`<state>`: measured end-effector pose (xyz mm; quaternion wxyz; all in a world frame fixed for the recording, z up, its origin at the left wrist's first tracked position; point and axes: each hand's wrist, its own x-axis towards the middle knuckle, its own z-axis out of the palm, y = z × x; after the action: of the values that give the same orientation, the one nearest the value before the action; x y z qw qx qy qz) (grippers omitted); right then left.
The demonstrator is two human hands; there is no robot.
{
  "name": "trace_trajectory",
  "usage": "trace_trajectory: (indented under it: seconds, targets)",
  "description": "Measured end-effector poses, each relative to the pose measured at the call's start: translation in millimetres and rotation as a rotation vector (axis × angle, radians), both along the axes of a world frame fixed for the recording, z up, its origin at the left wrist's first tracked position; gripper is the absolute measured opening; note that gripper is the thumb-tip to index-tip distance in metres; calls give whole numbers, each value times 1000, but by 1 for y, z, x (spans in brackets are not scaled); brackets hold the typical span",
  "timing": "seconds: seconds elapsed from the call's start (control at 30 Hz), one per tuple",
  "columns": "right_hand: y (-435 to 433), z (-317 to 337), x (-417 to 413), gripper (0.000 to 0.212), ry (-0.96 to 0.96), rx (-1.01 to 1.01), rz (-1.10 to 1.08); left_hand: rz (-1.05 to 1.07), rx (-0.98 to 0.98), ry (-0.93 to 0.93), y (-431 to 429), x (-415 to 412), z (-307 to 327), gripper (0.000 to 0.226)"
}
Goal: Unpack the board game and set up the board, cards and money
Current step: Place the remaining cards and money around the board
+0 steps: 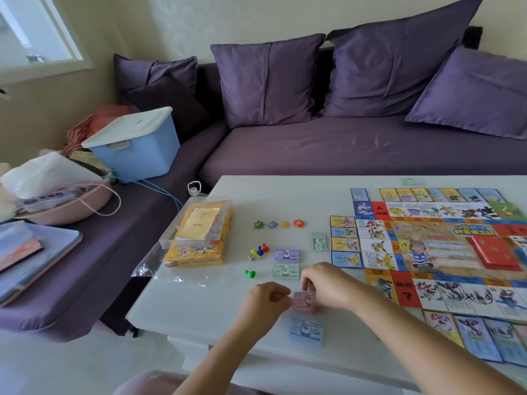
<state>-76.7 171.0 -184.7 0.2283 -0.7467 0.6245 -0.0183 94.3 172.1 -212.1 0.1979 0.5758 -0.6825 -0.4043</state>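
Pink banknote stack (304,303) apparently in pinch between left hand (265,302) and right hand (328,283)

Glossy smooth table (216,309), matt cloth sofa (342,149), paper banknote stack (306,330) (blue), clear shiny plastic wrap (171,276)

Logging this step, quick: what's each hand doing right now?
Left hand: pinches the pink notes at their left edge.
Right hand: holds the pink notes from above.

Game pieces by count
Five money stacks (286,255), four star tokens (298,223), four pawns (250,273), one die (251,257), one board (445,248), one box (196,246).
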Motion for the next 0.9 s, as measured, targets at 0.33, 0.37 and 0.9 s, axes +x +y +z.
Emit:
trace_trajectory:
  seconds: [0.33,0.37,0.9]
  targets:
    - [4,5,15,25,146,39,29,128,211,245,4,0,5,24]
    - [4,4,16,24,160,41,32,118,199,233,4,-1,6,24]
    - [3,10,-8,25,-156,151,-68,74,94,290,2,-14,15,12]
